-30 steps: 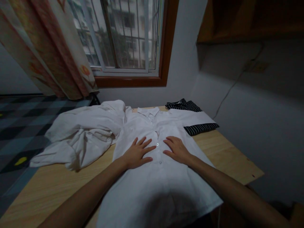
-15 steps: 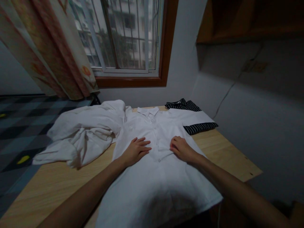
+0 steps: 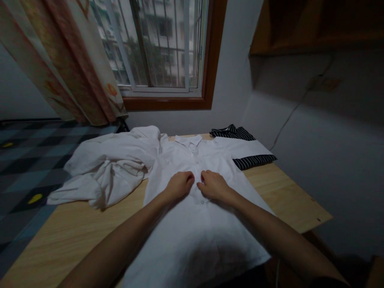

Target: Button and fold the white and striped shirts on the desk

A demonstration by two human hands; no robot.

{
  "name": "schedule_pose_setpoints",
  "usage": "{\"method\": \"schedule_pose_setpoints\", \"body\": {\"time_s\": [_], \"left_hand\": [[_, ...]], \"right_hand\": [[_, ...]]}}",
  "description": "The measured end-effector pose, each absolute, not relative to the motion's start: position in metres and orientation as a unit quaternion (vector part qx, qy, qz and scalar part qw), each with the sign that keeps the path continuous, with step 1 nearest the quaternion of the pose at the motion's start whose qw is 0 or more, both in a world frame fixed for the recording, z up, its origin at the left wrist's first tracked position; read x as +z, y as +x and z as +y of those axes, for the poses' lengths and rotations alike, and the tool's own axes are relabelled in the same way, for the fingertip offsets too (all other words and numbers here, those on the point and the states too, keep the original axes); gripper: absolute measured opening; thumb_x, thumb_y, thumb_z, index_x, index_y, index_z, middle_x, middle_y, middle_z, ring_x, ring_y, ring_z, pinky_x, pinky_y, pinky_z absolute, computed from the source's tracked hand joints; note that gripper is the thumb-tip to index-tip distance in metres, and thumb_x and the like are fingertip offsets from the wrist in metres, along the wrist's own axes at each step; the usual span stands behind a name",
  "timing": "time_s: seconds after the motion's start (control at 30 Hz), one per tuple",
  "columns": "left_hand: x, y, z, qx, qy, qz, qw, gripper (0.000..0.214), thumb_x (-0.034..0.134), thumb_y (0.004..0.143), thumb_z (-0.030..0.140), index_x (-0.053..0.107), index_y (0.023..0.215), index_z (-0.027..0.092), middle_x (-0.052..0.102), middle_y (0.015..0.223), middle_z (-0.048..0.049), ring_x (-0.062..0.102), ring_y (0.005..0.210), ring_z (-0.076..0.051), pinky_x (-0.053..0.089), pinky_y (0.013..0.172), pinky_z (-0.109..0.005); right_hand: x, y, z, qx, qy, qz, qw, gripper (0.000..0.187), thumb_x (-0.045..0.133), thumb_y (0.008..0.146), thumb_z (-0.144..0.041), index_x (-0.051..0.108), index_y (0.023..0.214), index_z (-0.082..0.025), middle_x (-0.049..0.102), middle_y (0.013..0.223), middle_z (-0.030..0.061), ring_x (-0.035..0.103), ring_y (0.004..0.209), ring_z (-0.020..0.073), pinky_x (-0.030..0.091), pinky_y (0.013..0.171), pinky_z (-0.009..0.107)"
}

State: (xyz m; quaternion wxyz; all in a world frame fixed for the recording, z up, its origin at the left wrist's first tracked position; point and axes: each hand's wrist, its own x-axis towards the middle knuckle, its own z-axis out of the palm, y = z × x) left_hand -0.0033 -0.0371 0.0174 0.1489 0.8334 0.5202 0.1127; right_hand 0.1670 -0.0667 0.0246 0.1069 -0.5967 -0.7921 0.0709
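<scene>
A white button-up shirt (image 3: 186, 236) lies front side up, its collar toward the window and its hem toward me. My left hand (image 3: 181, 185) rests on the front just left of the button placket, fingers curled down and pinched together at the fabric. Just across the placket, my right hand (image 3: 214, 185) has its fingers bent and closed on the cloth. The fingertips are partly hidden, so any button between them does not show. One button (image 3: 202, 202) is visible just below my hands.
The shirt lies on a wooden table (image 3: 285, 196). A crumpled white cloth (image 3: 120, 148) is heaped at the left. Black striped clothing (image 3: 255, 161) lies under the right sleeve. A window (image 3: 162, 52), a curtain (image 3: 69, 60) and a wall shelf (image 3: 288, 44) surround the table.
My left hand has moved right to the placket, its spread fingers now curled. My right hand has shifted left toward it, so the two are close together.
</scene>
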Motion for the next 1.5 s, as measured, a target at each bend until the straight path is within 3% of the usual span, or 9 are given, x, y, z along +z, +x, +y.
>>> {"method": "schedule_pose_setpoints", "body": {"time_s": [0.23,0.43,0.6,0.73,0.9,1.03,1.3,1.5], "left_hand": [[0.001,0.012,-0.046,0.123,0.812,0.567,0.068,0.026,0.039,0.094,0.027,0.063,0.1,0.017,0.069,0.093,-0.0099,0.063,0.088,-0.022,0.043,0.076,-0.031],[0.011,0.019,-0.045,0.101,0.807,0.568,0.124,0.02,0.058,0.084,0.034,0.068,0.092,0.019,0.07,0.095,-0.0069,0.063,0.093,-0.023,0.043,0.078,-0.032],[0.013,0.029,-0.044,0.097,0.794,0.585,0.135,0.016,0.057,0.084,0.029,0.069,0.085,0.019,0.071,0.091,-0.0059,0.064,0.09,-0.022,0.043,0.076,-0.031],[0.015,0.033,-0.044,0.1,0.786,0.597,0.128,0.016,0.06,0.082,0.031,0.069,0.086,0.019,0.072,0.092,-0.0073,0.065,0.091,-0.024,0.044,0.076,-0.032],[0.017,0.036,-0.041,0.074,0.792,0.59,0.141,0.015,0.058,0.083,0.027,0.07,0.081,0.018,0.072,0.088,-0.009,0.065,0.089,-0.024,0.044,0.076,-0.032],[0.015,0.035,-0.034,0.097,0.761,0.613,0.191,0.017,0.057,0.082,0.028,0.07,0.082,0.017,0.071,0.086,-0.0086,0.064,0.084,-0.022,0.043,0.067,-0.028],[0.009,0.03,-0.023,0.138,0.723,0.595,0.323,0.018,0.059,0.076,0.024,0.069,0.065,0.014,0.059,0.054,-0.0008,0.055,0.057,-0.013,0.034,0.053,-0.023],[0.01,0.034,-0.027,0.135,0.715,0.613,0.308,0.018,0.058,0.074,0.025,0.07,0.063,0.015,0.063,0.055,-0.002,0.056,0.058,-0.014,0.035,0.054,-0.023]], "right_hand": [[0.013,0.166,-0.074,0.014,-0.618,-0.784,0.055,0.03,0.052,0.078,-0.009,0.055,0.107,-0.013,0.065,0.1,0.016,0.063,0.088,0.0277,0.043,0.068,0.033],[0.002,0.182,-0.073,0.058,-0.637,-0.752,0.159,0.015,0.05,0.091,-0.024,0.063,0.09,-0.017,0.07,0.085,0.0091,0.064,0.079,0.0223,0.039,0.069,0.03],[-0.007,0.185,-0.07,0.163,-0.619,-0.708,0.299,0.021,0.054,0.086,-0.023,0.069,0.073,-0.018,0.069,0.07,0.0031,0.06,0.066,0.0152,0.037,0.063,0.024],[-0.013,0.185,-0.066,0.227,-0.602,-0.678,0.355,0.019,0.055,0.081,-0.021,0.074,0.077,-0.017,0.07,0.069,0.0028,0.06,0.063,0.0147,0.039,0.059,0.023],[-0.02,0.184,-0.063,0.277,-0.611,-0.638,0.377,0.021,0.056,0.078,-0.024,0.075,0.085,-0.016,0.07,0.067,0.0027,0.061,0.061,0.0154,0.043,0.057,0.023],[-0.021,0.184,-0.061,0.295,-0.616,-0.619,0.389,0.023,0.057,0.076,-0.023,0.075,0.088,-0.015,0.073,0.074,0.0042,0.065,0.067,0.0175,0.048,0.063,0.025],[-0.021,0.182,-0.063,0.287,-0.6,-0.625,0.409,0.025,0.056,0.078,-0.021,0.076,0.093,-0.016,0.076,0.087,0.0065,0.068,0.079,0.0205,0.05,0.074,0.03],[-0.023,0.182,-0.063,0.271,-0.603,-0.623,0.419,0.025,0.056,0.079,-0.023,0.076,0.093,-0.016,0.075,0.087,0.0065,0.068,0.077,0.0203,0.05,0.073,0.03]]}}
